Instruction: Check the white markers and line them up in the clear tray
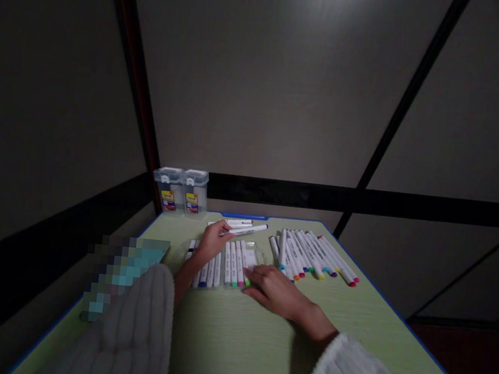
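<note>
My left hand (214, 241) is pinched on a white marker (252, 229) with a dark blue end, held above the far side of a clear plastic tray (251, 247). Inside the tray stand two groups of white markers side by side, with coloured ends toward me; the left group is partly hidden by my left hand and wrist. My right hand (272, 289) lies low at the tray's right part, fingers stretched out, its fingertips by the green-ended marker (245, 263). Beyond my left hand, a few more white markers (241, 222) lie on the table.
A loose spread of several white markers (309, 254) with coloured ends lies to the right. Two clear lidded boxes (182, 192) stand at the back left corner. A pixelated flat item (129, 272) lies at the left. The light green table (235, 338) has a blue edge; walls stand behind it.
</note>
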The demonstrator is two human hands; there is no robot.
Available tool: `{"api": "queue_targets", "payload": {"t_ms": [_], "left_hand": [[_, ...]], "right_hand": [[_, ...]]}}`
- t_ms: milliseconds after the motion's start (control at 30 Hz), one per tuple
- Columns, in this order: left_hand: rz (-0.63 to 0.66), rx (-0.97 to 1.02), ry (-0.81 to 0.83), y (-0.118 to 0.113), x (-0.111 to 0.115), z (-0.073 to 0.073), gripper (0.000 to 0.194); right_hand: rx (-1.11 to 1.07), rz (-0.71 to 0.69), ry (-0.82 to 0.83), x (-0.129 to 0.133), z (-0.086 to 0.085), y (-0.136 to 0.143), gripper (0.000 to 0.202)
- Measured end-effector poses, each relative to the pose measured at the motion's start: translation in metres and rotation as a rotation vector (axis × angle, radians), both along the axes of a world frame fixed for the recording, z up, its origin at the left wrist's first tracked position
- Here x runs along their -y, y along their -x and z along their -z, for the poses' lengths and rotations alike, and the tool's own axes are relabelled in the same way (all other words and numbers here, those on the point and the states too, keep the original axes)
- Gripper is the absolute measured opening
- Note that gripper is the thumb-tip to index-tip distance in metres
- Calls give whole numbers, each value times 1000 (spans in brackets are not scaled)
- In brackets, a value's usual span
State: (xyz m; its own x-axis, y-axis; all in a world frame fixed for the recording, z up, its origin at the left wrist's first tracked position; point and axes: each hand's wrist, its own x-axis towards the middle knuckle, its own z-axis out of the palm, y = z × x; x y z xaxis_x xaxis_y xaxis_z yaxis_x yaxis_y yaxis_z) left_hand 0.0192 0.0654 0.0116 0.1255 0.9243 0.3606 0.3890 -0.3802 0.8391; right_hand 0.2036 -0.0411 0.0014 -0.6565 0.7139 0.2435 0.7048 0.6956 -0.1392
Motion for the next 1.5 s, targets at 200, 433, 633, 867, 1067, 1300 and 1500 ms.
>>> {"api": "queue_targets", "payload": {"t_ms": [200,433,633,867,1067,1300,1500], "left_hand": [[90,215,145,9,15,2,20],[183,344,248,9,28,-4,26],[293,336,305,2,34,-11,21],[342,278,325,1,37,-14,18],[391,333,383,0,38,-12,25],[371,384,450,-1,35,-8,30],[370,380,472,0,33,-8,28]], "right_hand": [[-83,-13,27,2,2,1,34],[-851,285,115,-7,4,0,28],[-1541,400,465,-16,-1,-3,38],[-1758,355,589,-13,-3,1,35],[-1810,342,639,-11,-4,2,34],[-1793,341,640,-9,-3,2,35],[-1804,365,653,-9,-2,2,33]]}}
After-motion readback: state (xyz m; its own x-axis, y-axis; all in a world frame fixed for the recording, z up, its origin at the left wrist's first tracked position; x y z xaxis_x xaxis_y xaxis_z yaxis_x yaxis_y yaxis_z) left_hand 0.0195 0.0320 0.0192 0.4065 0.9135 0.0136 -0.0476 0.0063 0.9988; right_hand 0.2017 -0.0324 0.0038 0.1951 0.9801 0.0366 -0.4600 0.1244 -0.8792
